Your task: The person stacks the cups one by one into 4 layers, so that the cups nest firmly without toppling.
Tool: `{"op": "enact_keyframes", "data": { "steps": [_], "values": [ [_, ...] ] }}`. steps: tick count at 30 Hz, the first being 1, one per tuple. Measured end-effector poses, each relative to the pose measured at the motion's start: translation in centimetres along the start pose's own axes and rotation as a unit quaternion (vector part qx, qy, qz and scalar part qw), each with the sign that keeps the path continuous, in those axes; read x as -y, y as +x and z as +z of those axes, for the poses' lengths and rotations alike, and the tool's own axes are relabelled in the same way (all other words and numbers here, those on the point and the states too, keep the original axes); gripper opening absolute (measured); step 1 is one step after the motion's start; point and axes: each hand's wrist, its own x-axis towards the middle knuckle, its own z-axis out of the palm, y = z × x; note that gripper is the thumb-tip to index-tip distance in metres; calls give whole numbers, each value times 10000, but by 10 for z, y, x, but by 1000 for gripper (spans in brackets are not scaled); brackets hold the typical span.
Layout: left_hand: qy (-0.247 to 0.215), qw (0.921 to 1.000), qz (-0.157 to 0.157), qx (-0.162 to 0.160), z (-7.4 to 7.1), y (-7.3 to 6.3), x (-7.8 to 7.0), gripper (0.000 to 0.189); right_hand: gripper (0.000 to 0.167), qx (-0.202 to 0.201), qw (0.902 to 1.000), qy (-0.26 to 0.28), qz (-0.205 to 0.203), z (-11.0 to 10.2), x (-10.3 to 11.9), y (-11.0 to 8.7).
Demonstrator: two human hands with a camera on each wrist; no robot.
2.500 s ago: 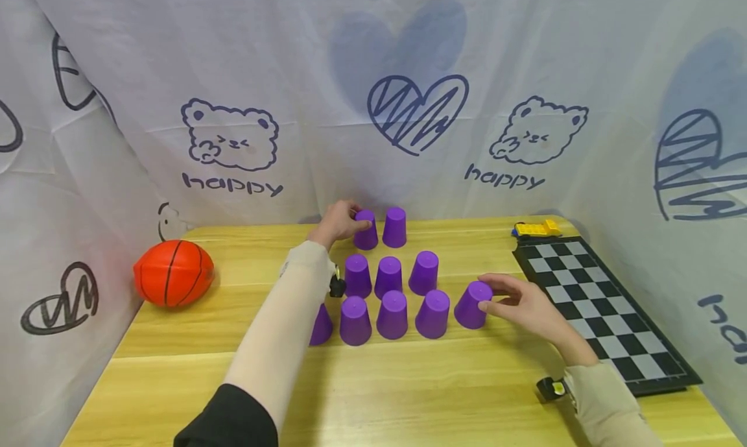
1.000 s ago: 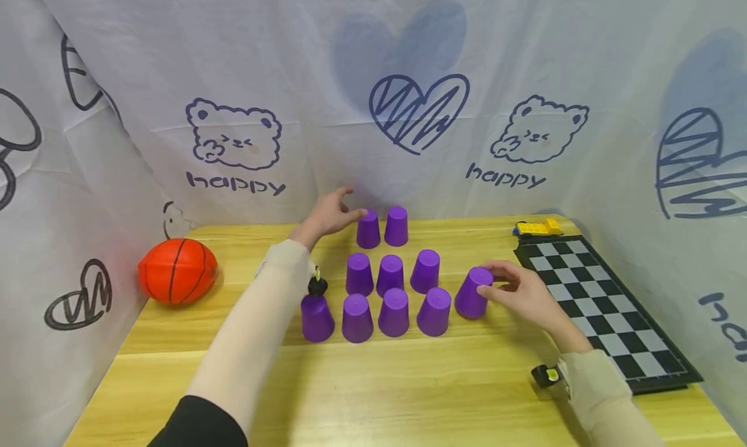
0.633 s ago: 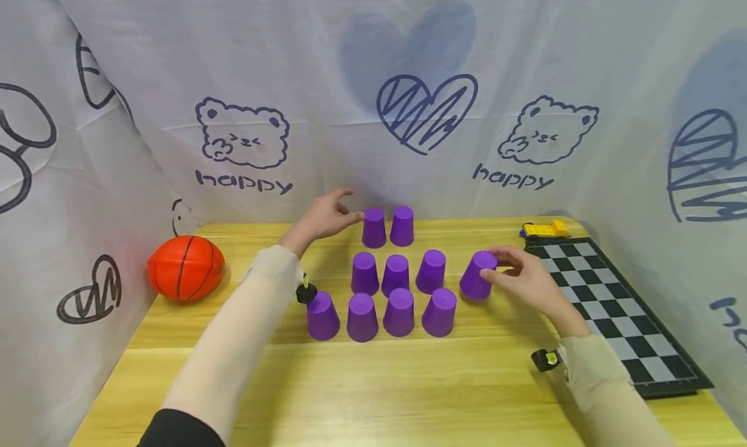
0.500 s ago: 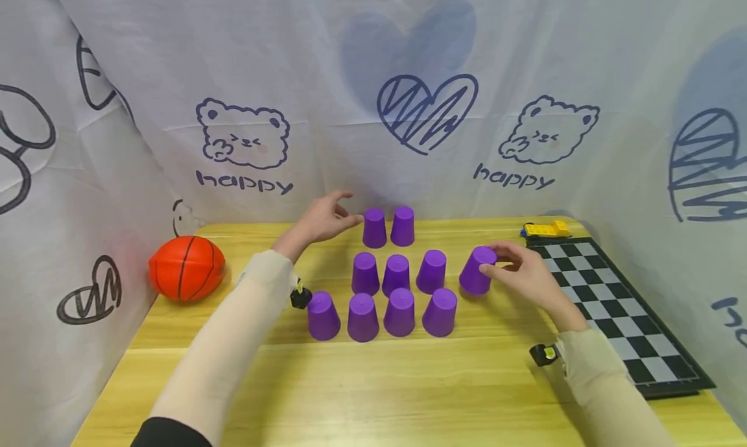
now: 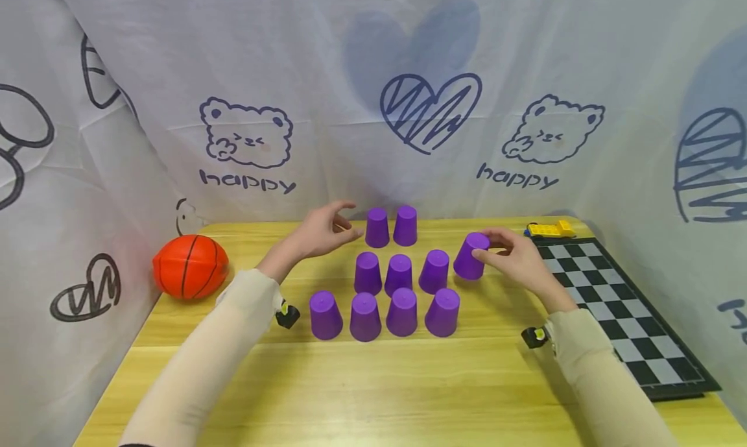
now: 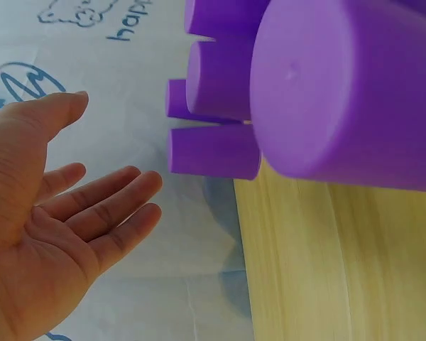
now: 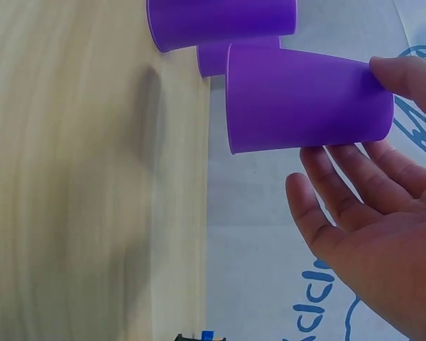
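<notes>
My right hand [image 5: 516, 257] pinches an upside-down purple cup [image 5: 470, 257] near its base, thumb on one side and fingers on the other. In the right wrist view this cup [image 7: 305, 101] shows apart from the wooden table. It sits just right of the middle row, where three purple cups stand, among them the middle cup [image 5: 399, 276]. Two more cups stand at the back, the left one [image 5: 377, 228] close to my left hand [image 5: 318, 231], whose fingers are relaxed and hold nothing. Several cups form the front row, including the leftmost cup [image 5: 325, 315]. All are upside down.
A red ball [image 5: 190, 266] with black lines lies at the table's left. On the right is a black-and-white checkered board [image 5: 624, 311], with a yellow toy truck [image 5: 550, 229] behind it. A printed white cloth [image 5: 327, 109] hangs along the back and sides.
My right hand has carried its cup from the front row's right end back and up to beside the middle row. My left hand has let go of the back left cup and drawn away leftward.
</notes>
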Motion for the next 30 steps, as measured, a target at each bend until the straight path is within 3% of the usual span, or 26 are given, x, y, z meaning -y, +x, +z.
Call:
{"op": "enact_keyframes", "data": {
  "steps": [7,17,30],
  "values": [
    [-103,9998,138,48,2,-24,-4,64,62,-25,10000,51,-7,2,1,13],
    [-411,9980,481,-51,7,-55,1,57,62,-21,10000,60,74,14,-5,31],
    [-970,9946,368,-107,19,-88,9,56,60,-55,9997,221,52,23,-2,50]
  ]
}}
